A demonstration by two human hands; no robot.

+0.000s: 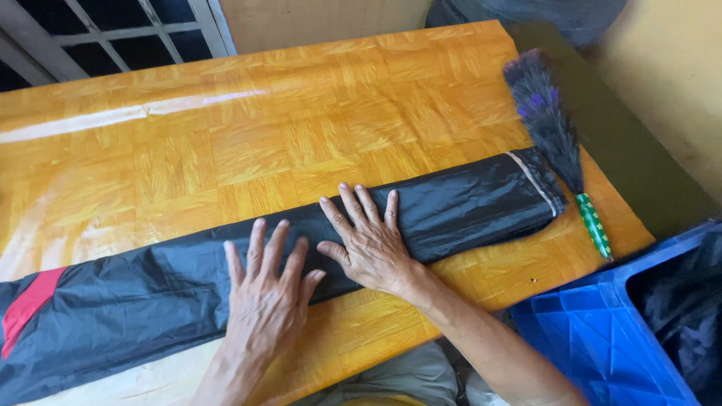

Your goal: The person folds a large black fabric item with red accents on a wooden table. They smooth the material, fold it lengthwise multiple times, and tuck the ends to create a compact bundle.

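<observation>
2 bare hands press flat on a long black fabric bundle [226,278] laid across an orange parquet-pattern table [248,143]. The bundle's long axis runs diagonally, from the lower left corner of the view up toward the right, where its narrower folded end, edged with a pale strip [535,183], points at the table's right edge. A red patch [26,307] shows near its wider left end. The left hand [267,297] lies palm down on the bundle's middle, fingers spread and straight, gripping nothing. The right hand [368,240] rests just beside it, also palm down, fingers splayed and released on the fabric. A feather duster [553,128] with a green patterned handle [594,225] lies just beside the bundle's right end. A blue plastic crate [602,338] stands beyond the table's near right corner.
</observation>
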